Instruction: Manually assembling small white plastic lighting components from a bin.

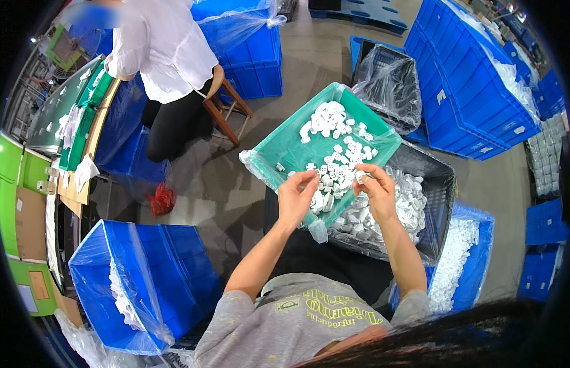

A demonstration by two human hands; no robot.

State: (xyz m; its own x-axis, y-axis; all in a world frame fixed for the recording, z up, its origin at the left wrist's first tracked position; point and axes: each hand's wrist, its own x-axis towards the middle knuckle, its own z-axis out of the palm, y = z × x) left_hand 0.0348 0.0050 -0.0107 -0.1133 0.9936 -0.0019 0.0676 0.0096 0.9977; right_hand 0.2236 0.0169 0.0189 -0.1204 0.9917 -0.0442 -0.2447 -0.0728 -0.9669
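Observation:
A green tray (284, 140) lined with clear film sits before me, tilted across the view, with several small white plastic parts (339, 168) scattered and heaped in it. Over its right edge, my right hand (381, 195) pinches one small white plastic piece (360, 176) between thumb and fingers. My left hand (295, 199) is at the tray's near left, fingertips drawn together beside the loose parts; whether anything small is between them is hidden. Beneath the tray's right side stands a black crate (441, 211) lined with film, holding a heap of white parts (410, 199).
Blue bins with white parts stand at my lower left (168, 270) and lower right (484, 245). A film-lined black crate (389, 86) and tall blue bins (463, 92) are beyond the tray. At the far left a co-worker in white (165, 52) sits on a wooden stool (220, 116) by a workbench.

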